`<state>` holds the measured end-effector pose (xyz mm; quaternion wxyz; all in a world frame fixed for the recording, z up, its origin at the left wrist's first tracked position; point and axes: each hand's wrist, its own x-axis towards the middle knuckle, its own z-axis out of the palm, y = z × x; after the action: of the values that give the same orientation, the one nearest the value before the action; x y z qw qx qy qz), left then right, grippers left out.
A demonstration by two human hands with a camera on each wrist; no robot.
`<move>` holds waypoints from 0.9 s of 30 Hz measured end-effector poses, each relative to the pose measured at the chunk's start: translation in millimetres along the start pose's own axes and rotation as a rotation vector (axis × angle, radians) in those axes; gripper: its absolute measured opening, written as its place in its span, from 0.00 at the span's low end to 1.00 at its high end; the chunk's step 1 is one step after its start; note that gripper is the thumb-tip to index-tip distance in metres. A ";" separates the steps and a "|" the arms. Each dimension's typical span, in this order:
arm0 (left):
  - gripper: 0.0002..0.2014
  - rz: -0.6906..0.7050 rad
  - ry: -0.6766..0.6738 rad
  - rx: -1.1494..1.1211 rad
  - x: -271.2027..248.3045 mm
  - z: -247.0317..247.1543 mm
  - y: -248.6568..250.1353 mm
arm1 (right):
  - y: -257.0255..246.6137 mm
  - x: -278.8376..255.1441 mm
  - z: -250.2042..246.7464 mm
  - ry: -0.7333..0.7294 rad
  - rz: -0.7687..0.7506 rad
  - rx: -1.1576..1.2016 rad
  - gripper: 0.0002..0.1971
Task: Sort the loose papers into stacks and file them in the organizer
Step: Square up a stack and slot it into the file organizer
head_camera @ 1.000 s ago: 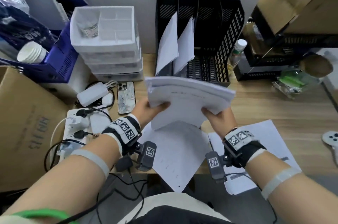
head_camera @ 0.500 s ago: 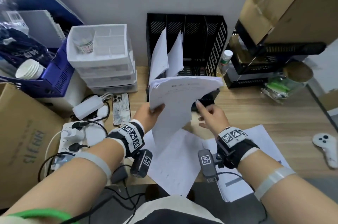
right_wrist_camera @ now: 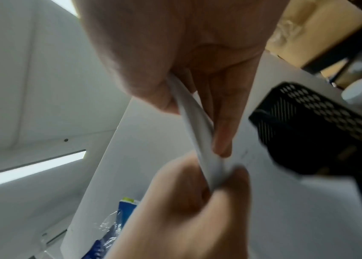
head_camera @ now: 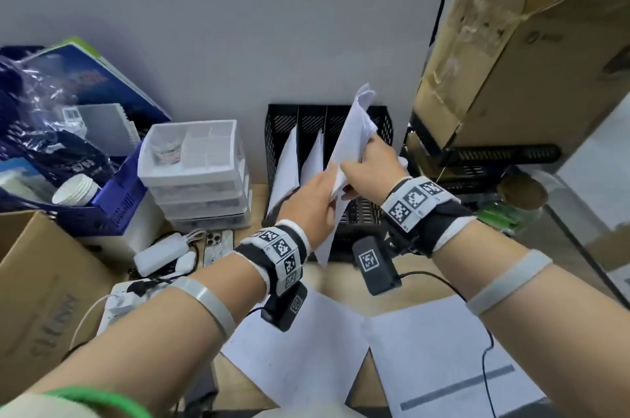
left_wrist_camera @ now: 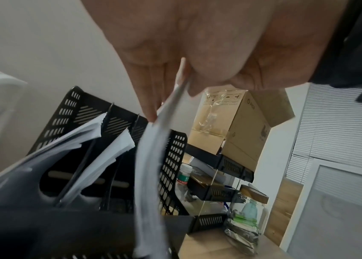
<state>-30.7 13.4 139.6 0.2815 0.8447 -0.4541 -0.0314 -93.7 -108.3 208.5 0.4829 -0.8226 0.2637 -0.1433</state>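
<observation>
Both hands hold 1 stack of papers [head_camera: 351, 141] on edge above the black file organizer [head_camera: 371, 213], which stands on the wooden table [head_camera: 341, 277] against the wall. The left hand [head_camera: 312, 204] pinches the stack's near, lower part, fingers on one face and thumb on the other, as the left wrist view shows [left_wrist_camera: 151, 166]. The right hand [head_camera: 370, 167] clamps the same stack just above, thumb and fingers pressed on opposite faces; in the right wrist view the bent edge of the paper [right_wrist_camera: 197, 133] runs between them. The stack leans toward the wall, its top corner rising above the organizer's back rim, its lower corner hanging in front of the organizer, over the rightmost slot.

The 2 slots to the left each hold filed sheets [head_camera: 289, 165] that lean forward. 2 loose sheets [head_camera: 436, 359] lie flat on the table near the person.

Left of the organizer stand stacked white trays [head_camera: 197, 178], then a blue basket [head_camera: 112, 206] with paper cups [head_camera: 76, 190]. A phone [head_camera: 214, 245] and a white charger [head_camera: 160, 254] lie before the trays. A cardboard box [head_camera: 511, 59] rises at right.
</observation>
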 end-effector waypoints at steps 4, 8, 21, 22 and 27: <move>0.47 -0.113 -0.115 -0.190 7.1 19.0 0.8 | 2.8 12.4 -31.7 -0.026 -0.051 0.007 0.31; 0.54 -0.272 -0.211 -0.301 11.0 31.4 11.6 | 8.5 27.5 -50.4 -0.041 -0.017 0.059 0.35; 0.54 -0.259 -0.284 -0.338 65.2 62.9 -11.9 | 24.6 90.8 -59.0 -0.025 0.138 -0.039 0.32; 0.54 -0.265 -0.271 -0.345 69.2 64.5 -16.8 | 25.7 94.6 -56.9 -0.022 0.140 -0.024 0.32; 0.55 -0.275 -0.198 -0.287 80.2 71.4 -40.7 | 23.6 107.9 -42.3 -0.026 0.101 0.079 0.26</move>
<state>24.7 -64.0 75.4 0.3459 0.8427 -0.3509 -0.2168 -33.0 -209.8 206.7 0.5249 -0.7905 0.2926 -0.1183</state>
